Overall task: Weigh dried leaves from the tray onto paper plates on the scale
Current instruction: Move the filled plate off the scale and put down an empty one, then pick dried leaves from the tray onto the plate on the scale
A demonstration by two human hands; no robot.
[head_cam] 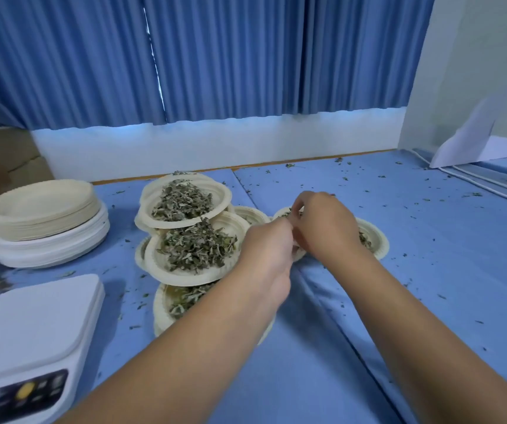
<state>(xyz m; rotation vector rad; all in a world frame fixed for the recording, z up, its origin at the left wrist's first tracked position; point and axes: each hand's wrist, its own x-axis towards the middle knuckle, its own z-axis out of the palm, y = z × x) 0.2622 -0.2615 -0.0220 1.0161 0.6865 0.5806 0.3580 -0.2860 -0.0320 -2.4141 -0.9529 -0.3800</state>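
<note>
Both hands meet over a paper plate (376,240) lying on the blue-covered surface (429,270), just right of a leaning heap of filled plates (195,249). The right hand (322,229) reaches over the plate from above, its fingers (295,206) bent and apparently pinching a tuft of dried leaves (364,240) at the plate's far rim. The left hand (266,252) closes in from the near-left side, its fingers curled. Whether they grip the rim or only touch it cannot be told, as they are hidden. The plate sits directly beneath the fingertips, its grey-green, crumbly load mostly covered by the hands. The scale (31,325) stands bare, well apart at near left, beside the left forearm. Any transfer would likely run leftward past the heap. A stack of empty plates (44,209) waits beyond the scale.
</note>
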